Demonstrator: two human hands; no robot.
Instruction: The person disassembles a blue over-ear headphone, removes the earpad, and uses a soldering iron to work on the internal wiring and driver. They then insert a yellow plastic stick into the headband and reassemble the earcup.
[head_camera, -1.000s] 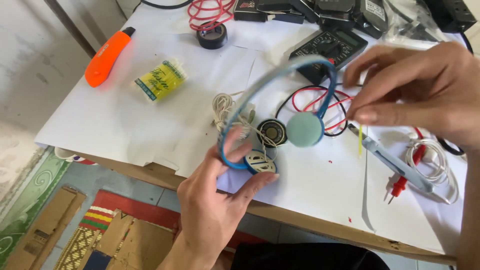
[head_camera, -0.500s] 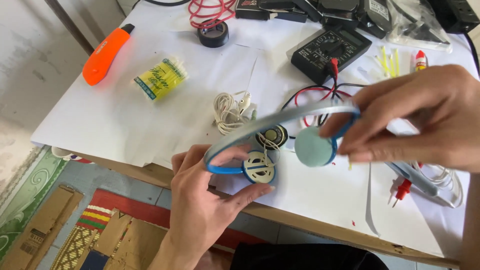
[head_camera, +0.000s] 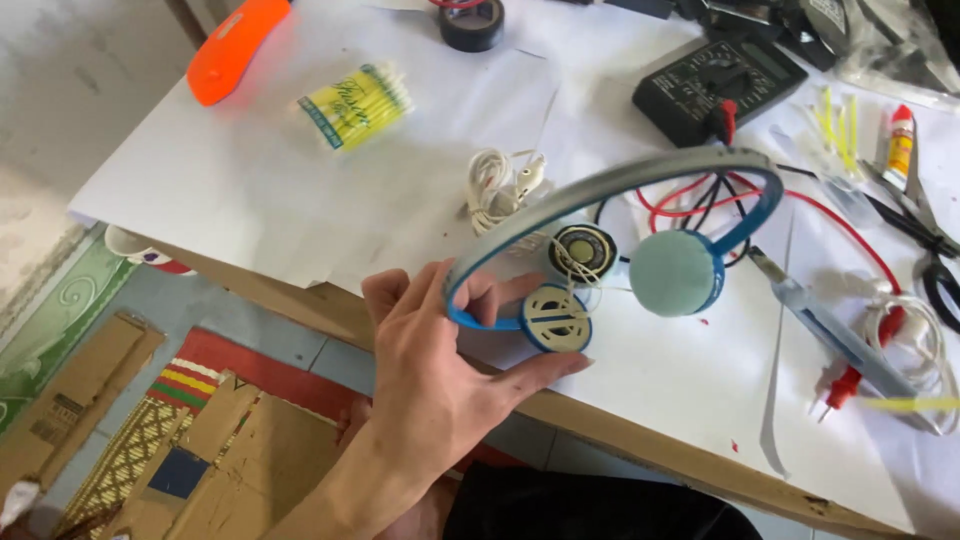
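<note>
In the head view, the left hand (head_camera: 440, 380) is rising from the lower centre of the frame, its fingers curled around the lower end of a blue headphone set (head_camera: 610, 250) and pinching the bare, foamless earcup (head_camera: 556, 318) between thumb and fingertips. The headband is arching up and to the right across the middle of the frame, ending at a round teal foam pad (head_camera: 672, 273) that is hanging free above the surface. A small loose speaker (head_camera: 583, 250) is dangling by thin wires just behind the open earcup. The right hand is not showing in the frame, so its state cannot be told.

The desk (head_camera: 250, 200) is lying under white paper sheets and filling the upper two thirds of the frame, its wooden edge running diagonally from left to lower right. In the upper left an orange tool (head_camera: 235, 45) is lying beside a yellow pack of cotton swabs (head_camera: 355, 103). A roll of black tape (head_camera: 472, 22) is sitting at the top centre. A coiled white cable (head_camera: 495, 185) is resting near the middle. A black multimeter (head_camera: 715, 85) is sitting at the upper right, with red and black leads (head_camera: 690, 205) trailing below it. A small glue tube (head_camera: 900, 140) and scissors (head_camera: 925, 235) are lying at the right edge.

Below the desk, in the lower left, flattened cardboard (head_camera: 70, 400) and a striped woven mat (head_camera: 190, 395) are covering the floor.
</note>
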